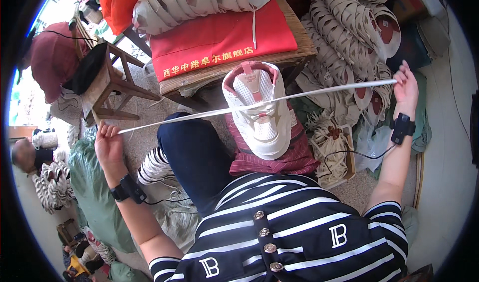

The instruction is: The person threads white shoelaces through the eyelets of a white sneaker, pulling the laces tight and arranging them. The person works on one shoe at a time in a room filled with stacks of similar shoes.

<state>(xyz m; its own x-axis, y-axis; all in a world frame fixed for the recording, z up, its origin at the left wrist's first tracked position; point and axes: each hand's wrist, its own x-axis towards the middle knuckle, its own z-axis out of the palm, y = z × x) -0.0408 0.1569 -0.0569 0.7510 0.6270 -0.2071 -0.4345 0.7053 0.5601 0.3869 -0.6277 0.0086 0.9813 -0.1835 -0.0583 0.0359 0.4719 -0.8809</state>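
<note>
A white shoelace is stretched taut between my two hands, crossing over the tongue of a white and pink sneaker. Out to the left, my left hand pinches one end of it. Farther up on the right, my right hand is closed on the other end. The sneaker rests in front of my body on a dark red striped cloth, its toe toward me. Whether the lace passes through any eyelet of the sneaker I cannot make out.
Ahead stands a wooden stool with a red cloth and a row of nested white shoe uppers. More uppers are stacked at the right, above a box of white laces. Another wooden stool stands left.
</note>
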